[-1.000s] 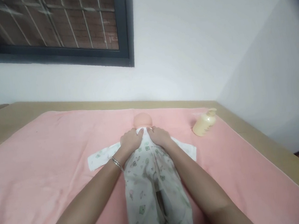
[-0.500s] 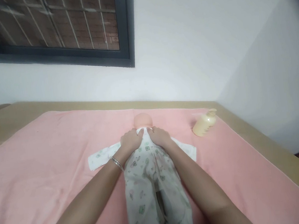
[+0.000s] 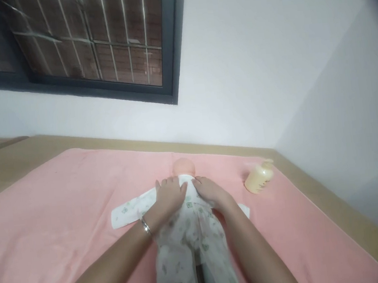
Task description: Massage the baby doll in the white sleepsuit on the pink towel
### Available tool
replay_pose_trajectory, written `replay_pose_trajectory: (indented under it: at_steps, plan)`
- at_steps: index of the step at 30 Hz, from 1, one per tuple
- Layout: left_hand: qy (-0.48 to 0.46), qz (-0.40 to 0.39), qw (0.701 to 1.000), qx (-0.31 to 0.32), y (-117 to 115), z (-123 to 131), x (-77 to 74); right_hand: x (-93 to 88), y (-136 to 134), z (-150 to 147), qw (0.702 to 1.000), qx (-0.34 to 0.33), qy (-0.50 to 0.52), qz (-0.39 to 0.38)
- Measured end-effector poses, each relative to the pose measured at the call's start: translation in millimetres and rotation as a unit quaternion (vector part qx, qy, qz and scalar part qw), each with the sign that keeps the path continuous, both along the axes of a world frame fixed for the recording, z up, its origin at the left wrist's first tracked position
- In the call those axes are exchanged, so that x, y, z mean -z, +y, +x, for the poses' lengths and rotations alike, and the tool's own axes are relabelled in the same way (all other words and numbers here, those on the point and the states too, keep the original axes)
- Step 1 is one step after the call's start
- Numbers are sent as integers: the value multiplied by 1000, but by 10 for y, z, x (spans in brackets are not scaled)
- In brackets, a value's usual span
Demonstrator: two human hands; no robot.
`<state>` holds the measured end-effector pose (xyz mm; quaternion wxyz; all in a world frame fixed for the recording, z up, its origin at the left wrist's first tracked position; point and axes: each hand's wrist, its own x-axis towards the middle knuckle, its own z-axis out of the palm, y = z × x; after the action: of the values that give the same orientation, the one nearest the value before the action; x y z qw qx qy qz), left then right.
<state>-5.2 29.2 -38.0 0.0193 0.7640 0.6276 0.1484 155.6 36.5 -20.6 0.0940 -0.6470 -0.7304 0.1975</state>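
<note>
Pale yellow, the pump bottle (image 3: 259, 179) sits near the far right corner of the pink cloth (image 3: 89, 192); we cannot tell its contents. The clothed doll (image 3: 194, 215) lies before us on the cloth. Our left hand (image 3: 170, 195) rests on its upper body, fingers spread; our right hand (image 3: 215, 194) touches the other side, its grip hidden.

The blanket (image 3: 89, 192) lies on the bench (image 3: 125, 147). The baby suit (image 3: 197, 224) lies in the middle, with the doll's head (image 3: 183, 166) behind its neck. On its chest, the left hand (image 3: 170, 194) is left and the right hand (image 3: 213, 193) is right. The pump bottle (image 3: 259, 178) is on the blanket, off to the right. Behind the bench is the wall (image 3: 235, 64), with the window (image 3: 172, 66) up on the left.
</note>
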Motion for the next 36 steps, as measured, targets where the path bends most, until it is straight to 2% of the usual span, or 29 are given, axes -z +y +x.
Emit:
replay_pose_trajectory:
  at_steps: [4, 7, 10, 13, 16, 21, 24, 28, 33, 36]
  plan:
    - [23, 125, 984, 122, -342, 98, 99, -322, -141, 118, 983, -124, 126, 44]
    - [25, 169, 953, 249, -597, 81, 107, -423, -183, 125, 956, -157, 221, 108]
    - [19, 168, 927, 334, -807, -22, 54, -252, -133, 80, 949, -196, 190, 157]
    - [8, 170, 908, 384, -904, -133, 48, 23, -64, 53, 928, -302, 100, 195]
    - [-13, 193, 895, 402, -871, -161, 144, 131, -49, 41, 912, -353, 43, 207]
    - [-38, 228, 884, 407, -756, -70, 364, -34, -36, -61, 905, -373, -9, 207]
    - [-42, 225, 886, 404, -745, -50, 412, -85, 7, -139, 890, -404, -35, 207]
    - [-38, 225, 883, 411, -783, -73, 332, -82, -3, -184, 885, -418, -54, 197]
    - [-30, 151, 897, 414, -853, -108, 145, -100, -95, -151, 884, -409, -66, 216]
    - [-62, 126, 902, 408, -884, -103, 119, -100, -121, -136, 886, -406, -63, 213]
